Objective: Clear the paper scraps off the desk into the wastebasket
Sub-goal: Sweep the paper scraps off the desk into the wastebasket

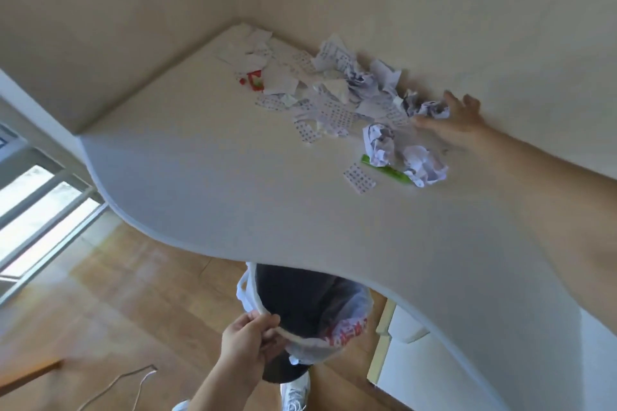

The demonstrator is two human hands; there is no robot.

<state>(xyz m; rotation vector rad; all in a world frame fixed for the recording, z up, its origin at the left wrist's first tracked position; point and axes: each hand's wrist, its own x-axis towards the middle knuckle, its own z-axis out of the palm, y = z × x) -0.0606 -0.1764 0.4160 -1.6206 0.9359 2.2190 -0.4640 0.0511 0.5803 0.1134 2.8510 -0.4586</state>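
Two hands — left [248,340] fingers pinch wastebasket [300,310] rim, right [450,125] fingers splayed by scraps [334,93].

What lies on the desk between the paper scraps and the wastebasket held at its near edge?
Nothing: the head view shows bare white desk between the paper scraps and the wastebasket, which the left hand holds.

The right hand [457,125] is stretched far forward on a bare, nearly straight arm that enters from the right edge, its fingers spread and loosely extended, palm turned down and inward, blurred. The left hand [248,340] sits low and close to the body, forearm rising from the bottom edge, fingers and thumb pinched tightly together in a closed grip, knuckles up
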